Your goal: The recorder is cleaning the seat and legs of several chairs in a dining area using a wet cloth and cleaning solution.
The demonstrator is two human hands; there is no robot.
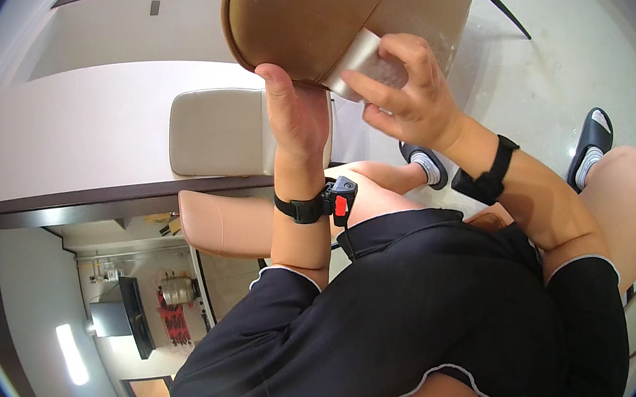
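Two hands work the tan chair back (310, 7): my left hand (297, 113) braces its lower edge, thumb up, fingers hidden behind, while my right hand (408, 82) pinches a pale wipe (363, 57) flat against it. Firm, overlapping strokes suit best. The chair back sits above both hands, touching them.

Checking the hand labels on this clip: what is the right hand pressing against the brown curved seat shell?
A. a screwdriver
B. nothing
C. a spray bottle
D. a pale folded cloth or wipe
D: the right hand pinches a pale folded cloth against the brown seat shell, while the left hand steadies the shell's edge.
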